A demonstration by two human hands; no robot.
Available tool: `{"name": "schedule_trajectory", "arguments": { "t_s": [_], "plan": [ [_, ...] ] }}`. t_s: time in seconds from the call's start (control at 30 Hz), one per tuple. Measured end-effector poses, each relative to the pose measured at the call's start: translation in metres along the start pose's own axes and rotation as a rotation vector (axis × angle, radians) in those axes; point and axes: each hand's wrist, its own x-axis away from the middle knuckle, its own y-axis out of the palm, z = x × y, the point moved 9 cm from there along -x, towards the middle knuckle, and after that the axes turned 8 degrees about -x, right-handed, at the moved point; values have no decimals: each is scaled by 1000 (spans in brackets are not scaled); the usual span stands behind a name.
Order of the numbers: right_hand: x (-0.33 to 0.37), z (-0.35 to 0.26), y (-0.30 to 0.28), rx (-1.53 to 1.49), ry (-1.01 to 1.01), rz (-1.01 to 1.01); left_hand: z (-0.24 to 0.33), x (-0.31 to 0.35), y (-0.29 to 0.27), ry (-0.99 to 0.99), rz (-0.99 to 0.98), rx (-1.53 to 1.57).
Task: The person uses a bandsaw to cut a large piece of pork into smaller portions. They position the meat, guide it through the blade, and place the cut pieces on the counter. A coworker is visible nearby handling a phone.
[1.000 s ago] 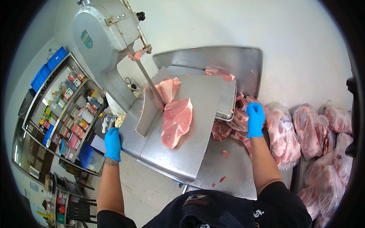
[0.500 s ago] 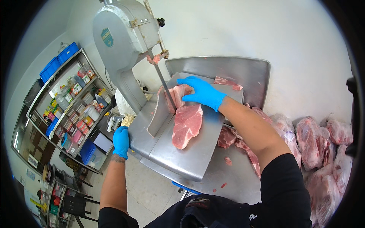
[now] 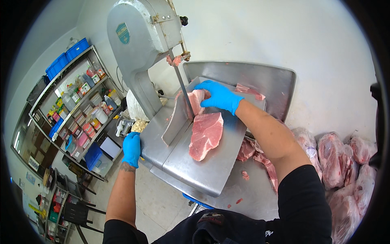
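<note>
A band saw (image 3: 140, 44) stands in front of me, its blade (image 3: 181, 85) rising through a steel table (image 3: 203, 179). My right hand (image 3: 219, 96), in a blue glove, grips a chunk of raw meat (image 3: 196, 100) just behind the blade. The fingers curl over its top and right side, and the chunk's left side lies along the upright guide plate (image 3: 174, 124). In front of the blade lies a flat, boneless-looking slice of meat (image 3: 206, 136), with no hand on it. At the table's left edge, my blue-gloved left hand (image 3: 131, 149) is closed around the rim.
Meat trimmings (image 3: 266, 168) lie on the lower steel surface to the right, with a strip (image 3: 250, 91) behind my right hand. Several plastic-wrapped meat pieces (image 3: 331, 158) are heaped at far right. Shelving (image 3: 81, 105) with bottles and tubs stands at left, beside a dark chair (image 3: 77, 213).
The whole view has shifted slightly, so the saw appears a little farther right. Both hands keep nearly the same places on the chunk and the table rim; the slice lies where it was.
</note>
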Motion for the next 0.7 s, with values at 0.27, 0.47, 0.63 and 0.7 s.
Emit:
{"name": "schedule_trajectory", "arguments": {
  "t_s": [0.27, 0.47, 0.63, 0.7],
  "plan": [
    [-8, 6, -7, 36, -38, -26, -3, -3, 1, 11, -30, -92],
    [-13, 13, 6, -139, -5, -144, -12, -6, 5, 17, -35, -56],
    [-16, 10, -2, -106, 40, -192, -4, -1, 0, 97, 58, -45],
    [-17, 12, -4, -98, 68, -198, -4, -1, 1, 77, 46, -50]
  ]
}}
